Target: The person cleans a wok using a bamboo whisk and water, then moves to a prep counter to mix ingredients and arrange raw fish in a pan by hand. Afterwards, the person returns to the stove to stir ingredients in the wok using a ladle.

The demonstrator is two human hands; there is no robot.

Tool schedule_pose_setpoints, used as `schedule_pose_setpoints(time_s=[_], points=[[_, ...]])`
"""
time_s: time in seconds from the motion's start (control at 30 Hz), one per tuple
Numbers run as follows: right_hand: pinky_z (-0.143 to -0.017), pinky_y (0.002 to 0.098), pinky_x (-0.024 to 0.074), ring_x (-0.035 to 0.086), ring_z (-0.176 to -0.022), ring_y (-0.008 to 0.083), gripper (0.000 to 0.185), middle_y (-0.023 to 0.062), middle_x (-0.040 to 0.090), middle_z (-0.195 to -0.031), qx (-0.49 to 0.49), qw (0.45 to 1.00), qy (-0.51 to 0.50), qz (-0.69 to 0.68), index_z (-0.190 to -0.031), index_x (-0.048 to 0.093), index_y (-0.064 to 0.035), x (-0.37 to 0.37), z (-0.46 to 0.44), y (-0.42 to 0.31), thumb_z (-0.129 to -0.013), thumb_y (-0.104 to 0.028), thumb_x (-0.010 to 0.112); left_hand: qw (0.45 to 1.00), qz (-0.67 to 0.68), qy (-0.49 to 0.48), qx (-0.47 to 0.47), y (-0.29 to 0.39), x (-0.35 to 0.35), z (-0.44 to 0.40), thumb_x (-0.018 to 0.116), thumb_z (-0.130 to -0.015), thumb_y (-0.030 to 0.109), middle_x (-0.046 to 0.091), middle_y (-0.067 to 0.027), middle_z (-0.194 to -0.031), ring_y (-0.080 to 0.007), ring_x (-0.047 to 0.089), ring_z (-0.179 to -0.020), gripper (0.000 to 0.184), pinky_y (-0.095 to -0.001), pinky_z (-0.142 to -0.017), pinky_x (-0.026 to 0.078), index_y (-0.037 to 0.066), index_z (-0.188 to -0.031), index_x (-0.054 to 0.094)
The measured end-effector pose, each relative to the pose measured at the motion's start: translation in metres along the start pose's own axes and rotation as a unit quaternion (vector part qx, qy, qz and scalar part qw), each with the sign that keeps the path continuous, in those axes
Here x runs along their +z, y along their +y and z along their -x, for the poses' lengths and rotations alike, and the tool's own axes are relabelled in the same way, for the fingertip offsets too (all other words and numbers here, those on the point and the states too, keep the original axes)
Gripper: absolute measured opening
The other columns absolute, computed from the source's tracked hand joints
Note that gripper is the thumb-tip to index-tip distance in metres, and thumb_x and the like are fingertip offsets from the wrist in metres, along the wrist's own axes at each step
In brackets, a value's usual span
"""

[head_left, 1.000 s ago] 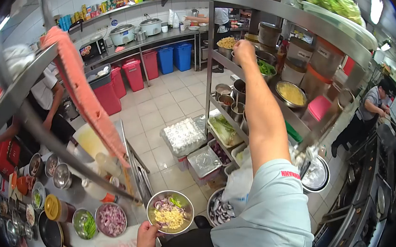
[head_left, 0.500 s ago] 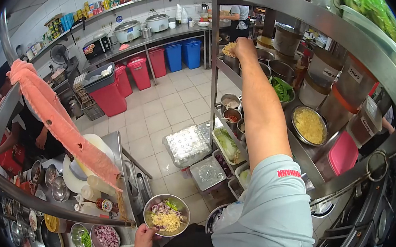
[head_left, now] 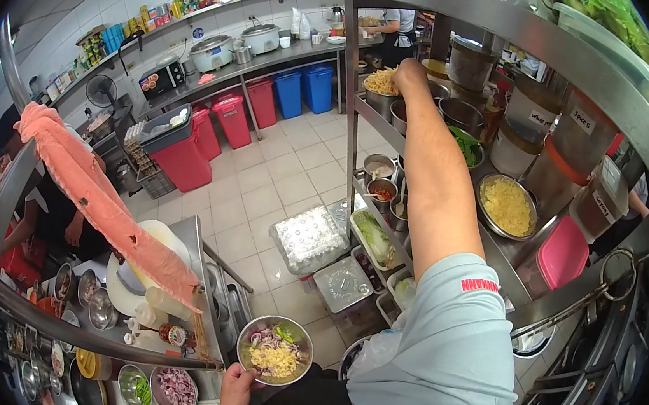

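Low in front of me, my left hand (head_left: 237,392) is closed on the rim of a steel mixing bowl (head_left: 244,368). Inside the bowl are sliced purple onion, some green pieces and a heap of finely chopped pale yellow food (head_left: 275,359). My right arm stretches far forward over the shelf. At its end, my right hand (head_left: 411,76) is beside a pot heaped with pale yellow strips (head_left: 381,81). The fingers of that hand are turned away from me and hidden, so what they hold does not show.
Steel pots, green leaves (head_left: 464,147), a bowl of chopped yellow food (head_left: 507,208) and labelled tubs (head_left: 578,125) line the right shelf. A pink cloth (head_left: 105,205) hangs on the left rail. Egg trays (head_left: 309,238) stand low ahead. Co-workers are at left and far back.
My right hand has shifted slightly right, and more of the yellow strips show beside it. The view has moved a little. My left hand keeps its hold on the bowl.
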State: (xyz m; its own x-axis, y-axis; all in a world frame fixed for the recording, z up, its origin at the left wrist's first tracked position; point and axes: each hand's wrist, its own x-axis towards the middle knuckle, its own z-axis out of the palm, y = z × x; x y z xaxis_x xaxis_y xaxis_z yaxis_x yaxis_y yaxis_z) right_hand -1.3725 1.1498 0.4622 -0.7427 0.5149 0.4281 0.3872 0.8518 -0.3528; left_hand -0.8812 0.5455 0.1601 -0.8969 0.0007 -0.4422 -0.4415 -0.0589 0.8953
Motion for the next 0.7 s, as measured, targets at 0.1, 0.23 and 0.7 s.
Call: schedule_pose_setpoints(time_s=[0.1,0.23,0.7], points=[[-0.093,0.0417,0.0577,0.072,-0.110,0.0341,0.042,0.0222,0.074,-0.116,0.034,0.998,0.009,-0.044,-0.106,0.078,-0.0008,-0.006,0.002,0.000,-0.081,-0.034,0.080,1.000,0.008,0.004,-0.004,-0.002,-0.002,0.001,0.062,-0.096,0.008,0.072,-0.0080,-0.097,-0.0142,0.070,-0.083,0.006,-0.0309,-0.070,0.063,0.004,-0.092,0.060],[-0.073,0.0430,0.0599,0.076,-0.085,0.0312,0.030,0.0217,0.076,-0.095,0.042,0.993,0.035,-0.105,-0.094,0.078,0.0013,-0.012,-0.003,0.013,-0.085,-0.027,0.077,0.999,0.030,0.018,-0.003,0.000,-0.002,0.008,0.061,-0.097,0.007,0.072,-0.0085,-0.099,-0.0149,0.071,-0.083,0.005,-0.0306,-0.069,0.063,0.003,-0.094,0.061],[-0.062,0.0221,0.0487,0.061,-0.071,0.0043,0.022,0.0002,0.069,-0.090,-0.320,0.687,-0.390,-0.524,-0.111,0.066,-0.0041,-0.115,0.330,-0.092,-0.094,-0.017,0.071,0.997,0.075,0.004,0.034,0.000,-0.037,0.046,0.062,-0.101,0.016,0.069,-0.0025,-0.100,-0.0097,0.065,-0.088,0.012,-0.0279,-0.077,0.054,0.004,-0.104,0.065]])
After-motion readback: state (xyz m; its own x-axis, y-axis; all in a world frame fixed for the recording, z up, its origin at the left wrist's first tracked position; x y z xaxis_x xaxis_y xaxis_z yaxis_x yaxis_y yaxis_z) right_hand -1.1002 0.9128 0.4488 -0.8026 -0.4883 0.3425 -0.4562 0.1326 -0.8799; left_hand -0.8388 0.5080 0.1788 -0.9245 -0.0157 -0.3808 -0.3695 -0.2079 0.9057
